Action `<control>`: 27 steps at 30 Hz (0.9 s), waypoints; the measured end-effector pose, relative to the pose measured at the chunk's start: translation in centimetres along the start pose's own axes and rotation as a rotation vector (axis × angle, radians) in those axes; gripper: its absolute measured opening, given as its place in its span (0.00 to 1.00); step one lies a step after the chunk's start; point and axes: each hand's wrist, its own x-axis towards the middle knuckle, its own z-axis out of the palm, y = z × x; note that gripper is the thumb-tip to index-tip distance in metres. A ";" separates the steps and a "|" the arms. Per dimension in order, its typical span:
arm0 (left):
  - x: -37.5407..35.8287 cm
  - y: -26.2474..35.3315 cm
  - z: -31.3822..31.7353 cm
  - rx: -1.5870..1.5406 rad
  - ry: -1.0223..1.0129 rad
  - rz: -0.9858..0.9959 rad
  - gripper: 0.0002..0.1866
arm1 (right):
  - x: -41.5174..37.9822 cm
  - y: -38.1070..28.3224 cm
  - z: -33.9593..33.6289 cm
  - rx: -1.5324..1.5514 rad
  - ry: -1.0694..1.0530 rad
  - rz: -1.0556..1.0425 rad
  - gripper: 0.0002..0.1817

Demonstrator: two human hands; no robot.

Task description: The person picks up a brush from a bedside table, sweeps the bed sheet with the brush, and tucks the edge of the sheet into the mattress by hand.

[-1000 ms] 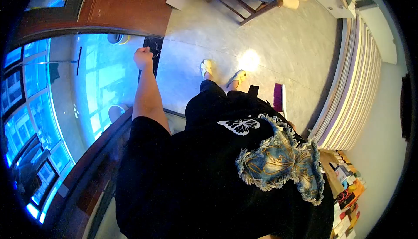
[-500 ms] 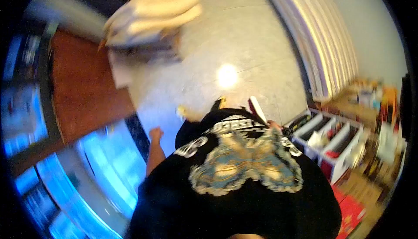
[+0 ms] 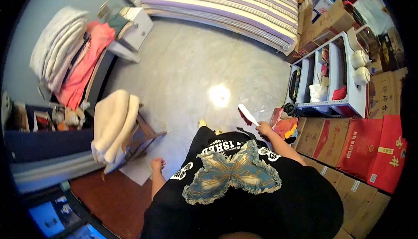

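My right hand point(image 3: 264, 129) grips a brush point(image 3: 248, 114) with a white back and handle and dark red bristles. The brush points forward over the floor, tilted up to the left. Low at my left side hangs my left hand point(image 3: 158, 165), holding nothing, its fingers loosely bent and a little apart. It is nearest to a wooden chair point(image 3: 148, 135) with a folded cream blanket point(image 3: 115, 123) over it. My black shirt with a denim butterfly patch point(image 3: 233, 173) fills the bottom middle.
A bed with a striped cover point(image 3: 222, 8) stands ahead across the grey floor point(image 3: 183, 65). To the right are a shelf rack point(image 3: 335, 78) with small goods, cardboard boxes point(image 3: 324, 141) and red packages point(image 3: 379, 149). Folded bedding point(image 3: 58, 49) and a white cabinet point(image 3: 137, 28) are at left.
My view has swung left, so the bed now lies ahead and the chair comes nearer my left hand. The brush stays in my right hand, which shows more fully.
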 end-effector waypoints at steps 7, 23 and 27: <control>9.4 4.4 -2.7 0.070 -0.268 0.151 0.07 | -3.4 -3.9 10.1 0.135 0.146 -0.052 0.20; 14.7 50.5 20.3 0.331 -0.357 0.479 0.10 | 11.0 -7.5 -7.3 0.279 0.616 0.125 0.17; 10.9 58.6 28.8 0.228 -0.401 0.483 0.10 | 15.8 -6.3 -13.6 0.221 0.648 0.050 0.11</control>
